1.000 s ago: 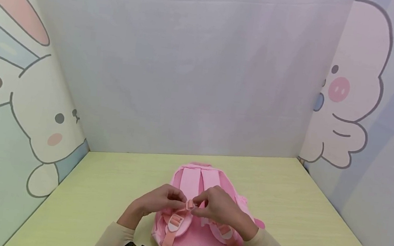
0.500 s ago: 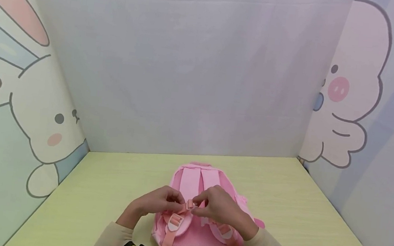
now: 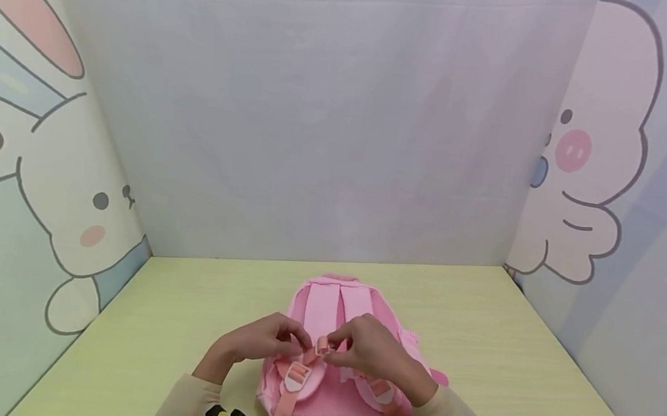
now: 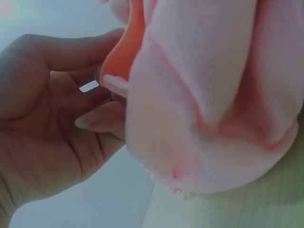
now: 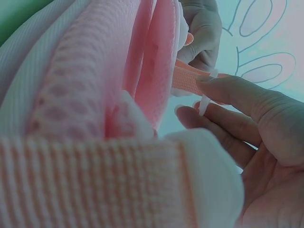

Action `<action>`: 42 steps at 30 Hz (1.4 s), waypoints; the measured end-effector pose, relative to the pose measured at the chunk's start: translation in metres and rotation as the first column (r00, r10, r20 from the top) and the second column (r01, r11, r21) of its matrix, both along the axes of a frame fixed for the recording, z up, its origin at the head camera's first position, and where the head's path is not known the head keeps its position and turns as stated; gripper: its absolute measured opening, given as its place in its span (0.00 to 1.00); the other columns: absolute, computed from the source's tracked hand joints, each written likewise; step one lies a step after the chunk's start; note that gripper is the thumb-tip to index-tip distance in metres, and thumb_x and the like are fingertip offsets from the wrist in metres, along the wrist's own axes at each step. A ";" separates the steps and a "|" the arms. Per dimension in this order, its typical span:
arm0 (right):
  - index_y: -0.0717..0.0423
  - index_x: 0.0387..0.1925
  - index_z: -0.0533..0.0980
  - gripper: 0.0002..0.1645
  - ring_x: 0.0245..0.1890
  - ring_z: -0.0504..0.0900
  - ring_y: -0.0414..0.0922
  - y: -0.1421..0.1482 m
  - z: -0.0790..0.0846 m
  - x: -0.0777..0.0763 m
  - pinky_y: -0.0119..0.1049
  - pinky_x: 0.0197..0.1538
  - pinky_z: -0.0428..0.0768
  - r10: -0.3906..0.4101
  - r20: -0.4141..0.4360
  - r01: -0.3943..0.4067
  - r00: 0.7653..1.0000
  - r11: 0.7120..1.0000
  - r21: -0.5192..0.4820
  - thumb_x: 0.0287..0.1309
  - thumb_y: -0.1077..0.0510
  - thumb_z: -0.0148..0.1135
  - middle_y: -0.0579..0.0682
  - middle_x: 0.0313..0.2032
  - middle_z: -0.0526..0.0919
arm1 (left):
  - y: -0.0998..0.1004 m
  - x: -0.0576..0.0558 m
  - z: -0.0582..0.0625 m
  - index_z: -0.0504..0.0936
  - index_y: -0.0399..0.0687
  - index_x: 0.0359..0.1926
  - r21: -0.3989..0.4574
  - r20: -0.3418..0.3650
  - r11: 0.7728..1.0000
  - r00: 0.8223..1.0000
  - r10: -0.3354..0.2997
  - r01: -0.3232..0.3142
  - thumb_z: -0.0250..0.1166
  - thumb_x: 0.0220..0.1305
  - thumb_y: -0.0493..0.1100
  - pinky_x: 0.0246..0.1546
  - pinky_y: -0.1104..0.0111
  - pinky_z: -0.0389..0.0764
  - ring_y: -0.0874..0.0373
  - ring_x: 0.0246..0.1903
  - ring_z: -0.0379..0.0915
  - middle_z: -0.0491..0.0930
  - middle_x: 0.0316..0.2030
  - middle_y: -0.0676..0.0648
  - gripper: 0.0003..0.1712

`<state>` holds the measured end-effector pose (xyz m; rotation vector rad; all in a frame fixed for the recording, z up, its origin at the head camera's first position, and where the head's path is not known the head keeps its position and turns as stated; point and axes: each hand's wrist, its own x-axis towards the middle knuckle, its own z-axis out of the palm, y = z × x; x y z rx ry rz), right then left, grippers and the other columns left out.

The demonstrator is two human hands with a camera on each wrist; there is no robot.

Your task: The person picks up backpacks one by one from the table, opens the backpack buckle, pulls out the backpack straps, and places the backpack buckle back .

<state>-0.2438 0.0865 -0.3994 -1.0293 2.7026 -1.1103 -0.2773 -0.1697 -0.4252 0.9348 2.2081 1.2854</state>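
A pink backpack point(image 3: 343, 405) lies on the table with its shoulder straps facing up. Above it, my right hand point(image 3: 379, 358) pinches a small white buckle point(image 5: 206, 97) between thumb and fingers, and coral webbing point(image 5: 187, 78) is threaded through it. My left hand point(image 3: 261, 341) holds the coral webbing just left of the buckle, thumb and fingers bent at it; in the left wrist view the webbing's edge point(image 4: 126, 47) meets the thumb, and the other fingertips are partly hidden. Closer to me, a second white buckle point(image 3: 296, 377) sits on the left shoulder strap with its webbing hanging down.
The backpack rests on a pale yellow-green table point(image 3: 207, 303). A grey-white back wall point(image 3: 341, 134) rises behind, with cartoon-printed side panels left and right. Another buckle point(image 3: 381, 393) on the right strap lies below my right hand.
My left hand has shifted slightly left, away from the buckle, so more coral webbing shows between them. My right hand stays in nearly the same place with the buckle.
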 end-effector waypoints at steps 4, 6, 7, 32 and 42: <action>0.47 0.26 0.86 0.04 0.15 0.66 0.31 0.000 0.001 0.001 0.26 0.19 0.63 -0.005 0.006 0.005 1.000 1.000 -0.002 0.53 0.58 0.75 0.40 0.18 0.77 | 0.001 0.000 0.000 0.86 0.41 0.41 0.005 0.008 1.000 1.000 -0.005 0.005 0.64 0.66 0.34 0.31 0.71 0.74 0.59 0.29 0.71 0.82 0.32 0.47 0.06; 0.47 0.26 0.86 0.04 0.15 0.66 0.31 0.000 0.001 0.001 0.26 0.19 0.63 -0.004 0.007 0.005 1.000 1.000 -0.004 0.54 0.58 0.75 0.40 0.18 0.78 | 0.001 0.000 0.000 0.86 0.40 0.39 0.014 0.013 1.000 1.000 -0.003 0.003 0.64 0.66 0.34 0.29 0.72 0.73 0.59 0.28 0.70 0.80 0.30 0.47 0.05; 0.47 0.25 0.85 0.05 0.15 0.66 0.31 0.000 0.002 0.001 0.26 0.19 0.63 -0.004 0.006 0.004 1.000 1.000 -0.004 0.54 0.59 0.75 0.40 0.18 0.78 | 0.001 -0.001 0.000 0.85 0.39 0.38 0.019 0.016 1.000 1.000 -0.002 0.002 0.64 0.67 0.33 0.29 0.72 0.72 0.60 0.27 0.69 0.80 0.29 0.48 0.04; 0.45 0.18 0.80 0.14 0.12 0.61 0.31 0.001 0.000 0.001 0.26 0.18 0.59 -0.024 -0.016 0.024 1.000 1.000 0.008 0.53 0.57 0.75 0.37 0.12 0.70 | 0.011 -0.001 -0.003 0.74 0.26 0.45 0.251 0.195 0.967 0.981 -0.003 -0.047 0.63 0.65 0.29 0.41 0.64 0.83 0.53 0.36 0.83 0.83 0.36 0.39 0.10; 0.45 0.17 0.79 0.14 0.12 0.61 0.30 0.000 0.000 0.001 0.25 0.19 0.60 -0.016 -0.034 0.016 0.999 1.000 0.005 0.53 0.58 0.75 0.37 0.13 0.71 | 0.014 -0.002 -0.006 0.73 0.27 0.46 0.298 0.233 0.953 0.972 -0.023 -0.049 0.63 0.65 0.28 0.43 0.62 0.83 0.53 0.38 0.83 0.84 0.37 0.40 0.11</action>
